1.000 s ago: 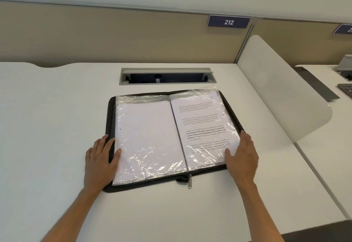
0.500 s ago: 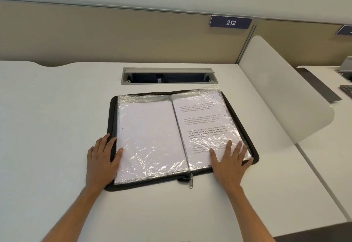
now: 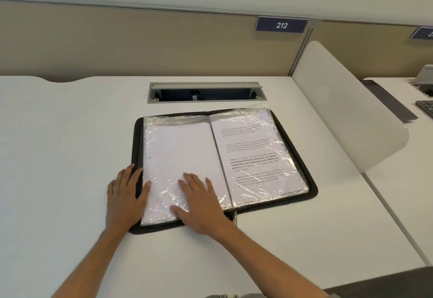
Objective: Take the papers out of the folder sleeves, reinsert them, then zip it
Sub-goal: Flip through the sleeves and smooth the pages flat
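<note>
Folder [image 3: 311, 187] under both hands' fingers [image 3: 187, 180].

second sign [image 3: 424, 33] cut off, keyboard [image 3: 426, 107] cropped

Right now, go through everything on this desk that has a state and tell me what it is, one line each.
Folder: unzipped, lying open flat on the desk.
Left page: blank sheet inside its plastic sleeve.
Right page: printed sheet inside its sleeve.
Zipper pull: at the near edge, by the spine.
Left hand: flat on the folder's left edge.
Right hand: flat on the left page.
Cable hatch: lid open.
</note>
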Motion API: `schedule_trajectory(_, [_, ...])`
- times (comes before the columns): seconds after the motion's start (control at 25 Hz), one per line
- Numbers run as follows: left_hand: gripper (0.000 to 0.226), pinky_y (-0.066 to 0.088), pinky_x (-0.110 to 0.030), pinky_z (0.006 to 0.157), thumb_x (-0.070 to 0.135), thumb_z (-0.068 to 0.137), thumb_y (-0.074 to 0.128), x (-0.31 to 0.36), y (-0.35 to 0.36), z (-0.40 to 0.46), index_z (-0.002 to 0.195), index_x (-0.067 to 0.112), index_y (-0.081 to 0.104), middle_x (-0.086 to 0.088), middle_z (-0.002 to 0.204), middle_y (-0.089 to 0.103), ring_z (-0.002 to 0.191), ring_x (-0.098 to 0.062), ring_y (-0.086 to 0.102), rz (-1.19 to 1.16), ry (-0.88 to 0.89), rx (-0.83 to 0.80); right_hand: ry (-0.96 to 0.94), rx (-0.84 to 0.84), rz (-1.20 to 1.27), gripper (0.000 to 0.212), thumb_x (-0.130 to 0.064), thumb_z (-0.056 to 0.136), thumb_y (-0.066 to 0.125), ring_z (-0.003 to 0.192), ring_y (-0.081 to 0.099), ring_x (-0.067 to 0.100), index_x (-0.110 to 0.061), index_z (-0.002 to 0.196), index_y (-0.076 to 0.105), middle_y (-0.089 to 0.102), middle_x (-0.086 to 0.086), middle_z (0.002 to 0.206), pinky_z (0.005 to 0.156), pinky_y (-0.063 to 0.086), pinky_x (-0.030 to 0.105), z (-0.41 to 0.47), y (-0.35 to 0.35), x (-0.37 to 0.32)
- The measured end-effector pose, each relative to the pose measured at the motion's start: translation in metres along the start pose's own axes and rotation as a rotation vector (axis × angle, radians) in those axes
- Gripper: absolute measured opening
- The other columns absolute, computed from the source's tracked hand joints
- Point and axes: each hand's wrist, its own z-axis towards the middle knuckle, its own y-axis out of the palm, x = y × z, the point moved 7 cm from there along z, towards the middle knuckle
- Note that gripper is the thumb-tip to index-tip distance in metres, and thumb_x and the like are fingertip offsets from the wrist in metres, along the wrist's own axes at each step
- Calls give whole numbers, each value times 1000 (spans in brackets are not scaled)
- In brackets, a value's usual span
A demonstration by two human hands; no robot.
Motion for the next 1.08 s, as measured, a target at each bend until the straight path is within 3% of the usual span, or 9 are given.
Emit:
schedule_trajectory(0.24, [60, 22, -44, 114, 55, 92, 29, -2, 0, -1, 138, 21, 48, 1, 152, 37, 141, -20, 28, -2, -4, -10, 37, -56, 10, 90, -73, 89, 36, 150, -14, 14, -25, 157, 4, -10, -4, 164, 118, -15, 47, 21, 24, -16])
schedule_trajectory(0.36, [58, 23, -45, 114, 52, 96, 22, -1, 1, 0, 138, 21, 48, 1, 153, 37, 142, -20, 28, -35, -14, -10, 30, -4, 0, 69, -60, 99, 29, 151, -10, 16, -28, 157, 9, -5, -2, 165, 118, -12, 47, 20, 26, -16])
schedule_trajectory(0.48, [57, 25, -46, 113, 48, 98, 18, -2, 1, 0, 139, 21, 49, 0, 153, 38, 141, -20, 30, -55, -15, -4, 65, 71, 201, 48, -39, 106, 25, 150, 5, 10, -29, 153, 28, 13, -6, 163, 119, -9, 39, 17, 11, -17])
schedule_trajectory(0.6, [54, 23, -45, 113, 47, 95, 29, -2, 3, 1, 138, 20, 49, -1, 152, 38, 141, -21, 30, -17, 0, -8, 275, 128, 711, 44, -33, 107, 33, 133, 29, 0, -18, 148, 40, 40, -3, 151, 119, 11, 26, 13, -8, -4])
schedule_trajectory(0.68, [54, 20, -44, 115, 48, 94, 33, -2, 3, 0, 138, 21, 49, 0, 153, 37, 142, -21, 28, -9, -8, -14, 435, 280, 974, 45, -33, 105, 39, 131, 39, 6, -15, 146, 42, 48, -1, 144, 113, 27, 24, 7, -21, 19])
schedule_trajectory(0.8, [56, 21, -45, 114, 49, 93, 31, -2, 2, 0, 138, 20, 49, 0, 153, 37, 142, -22, 29, -5, -3, -9, 461, 565, 1065, 51, -14, 103, 42, 119, 50, 7, -30, 150, 31, 47, -11, 133, 101, 44, 28, -7, -44, 51])
schedule_trajectory(0.88, [57, 23, -46, 114, 50, 93, 31, -2, 2, 1, 137, 19, 50, -1, 152, 38, 141, -22, 30, -1, 6, -5, 407, 705, 956, 62, -10, 102, 41, 114, 55, 3, -43, 151, 23, 50, -8, 135, 97, 51, 33, -20, -66, 65])
schedule_trajectory(1.0, [58, 24, -46, 114, 50, 92, 31, -1, 1, 1, 136, 19, 51, -1, 151, 39, 141, -22, 30, -5, 3, 4, 386, 744, 785, 48, -46, 99, 47, 123, 53, 7, -38, 146, 38, 50, -10, 143, 104, 47, 39, -30, -84, 83])
schedule_trajectory(1.08, [58, 24, -46, 113, 50, 91, 31, -2, 1, 0, 136, 19, 51, -1, 151, 40, 140, -22, 31, -7, 3, 6, 507, 676, 772, 75, -74, 83, 53, 101, 62, 10, -38, 146, 36, 53, -13, 137, 92, 53, 40, -36, -84, 101])
